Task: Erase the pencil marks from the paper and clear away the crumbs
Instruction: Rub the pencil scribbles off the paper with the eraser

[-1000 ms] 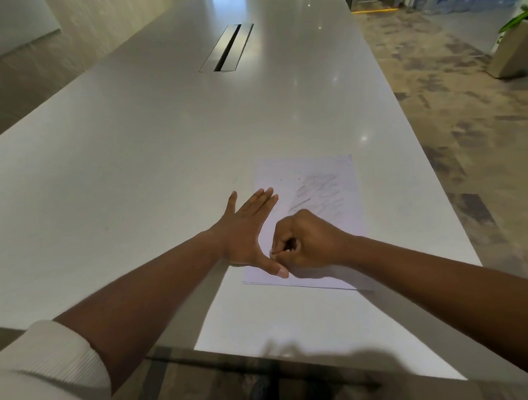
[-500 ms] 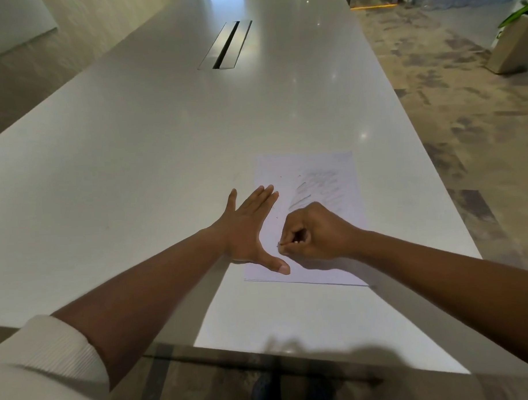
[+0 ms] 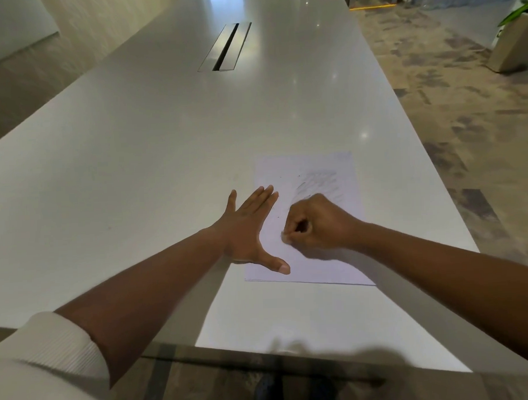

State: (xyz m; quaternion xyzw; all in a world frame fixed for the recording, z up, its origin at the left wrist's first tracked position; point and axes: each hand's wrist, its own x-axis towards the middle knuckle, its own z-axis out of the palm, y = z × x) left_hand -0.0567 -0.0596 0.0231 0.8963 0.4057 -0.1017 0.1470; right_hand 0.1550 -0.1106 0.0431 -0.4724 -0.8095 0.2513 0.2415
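While left hand [image 3: 246, 230] lies flat on paper [image 3: 314, 258] | right hand [image 3: 314, 225] fingers clenched, contents unclear

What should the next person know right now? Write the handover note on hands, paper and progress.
Left hand: open, flat, pinning the paper's left edge to the table.
Right hand: fisted mid-sheet on something small, apparently an eraser; it is mostly hidden.
Done: near part of the sheet looks clean.
Left: grey pencil marks beyond the right hand; a few dark crumbs to clear away.
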